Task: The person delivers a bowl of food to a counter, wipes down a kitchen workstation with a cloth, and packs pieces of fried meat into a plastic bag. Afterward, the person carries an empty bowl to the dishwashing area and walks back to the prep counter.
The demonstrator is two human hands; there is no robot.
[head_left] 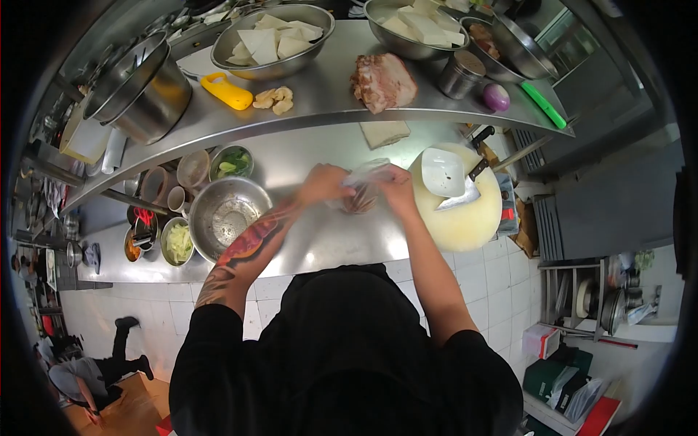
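Observation:
Over the steel counter (327,243), both my hands grip a clear plastic bag (369,171) by its upper part. Brownish-red contents, perhaps meat, show in its lower end, but I cannot make out exactly what. My left hand (325,183) is closed on the bag's left side. On the other side, my right hand (397,187) pinches the bag's top edge. Left of my left forearm stands a large steel bowl (231,218) with a wet-looking inside. To the right lies a round cutting board (472,229) bearing a cleaver (459,198) and a white square dish (442,173).
A raised shelf (320,98) crosses in front, holding bowls of white slabs (273,40), a meat chunk (383,81), ginger (273,100), a yellow peeler-like tool (227,91) and a purple onion (496,97). A folded cloth (385,133) lies beneath. Another person (83,374) is at lower left.

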